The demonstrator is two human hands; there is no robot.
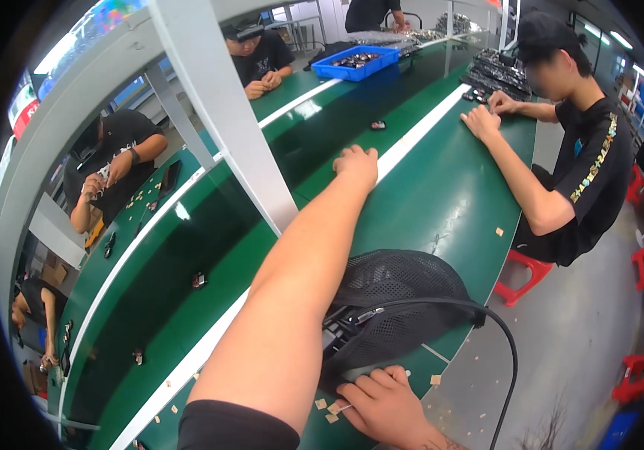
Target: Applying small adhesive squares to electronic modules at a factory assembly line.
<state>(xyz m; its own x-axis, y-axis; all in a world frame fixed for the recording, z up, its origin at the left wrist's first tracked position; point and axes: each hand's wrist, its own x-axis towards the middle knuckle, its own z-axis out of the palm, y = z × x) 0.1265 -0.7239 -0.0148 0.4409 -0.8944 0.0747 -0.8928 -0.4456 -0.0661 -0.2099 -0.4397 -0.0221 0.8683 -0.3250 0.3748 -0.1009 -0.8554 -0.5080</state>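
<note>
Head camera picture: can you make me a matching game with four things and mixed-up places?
1. Left hand
2. Blue tray
3. Black mesh item
4. Nearest red stool

A. Under the co-worker at the right
B. Right next to the right hand
C. Far ahead, full of small parts
D. Out by the white strip along the green belt

Pairs: 1-D, 2-C, 3-B, 4-A

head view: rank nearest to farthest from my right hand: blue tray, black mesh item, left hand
1. Black mesh item: just ahead of the right hand
2. Left hand: farther forward
3. Blue tray: farthest, near the picture's top
</note>
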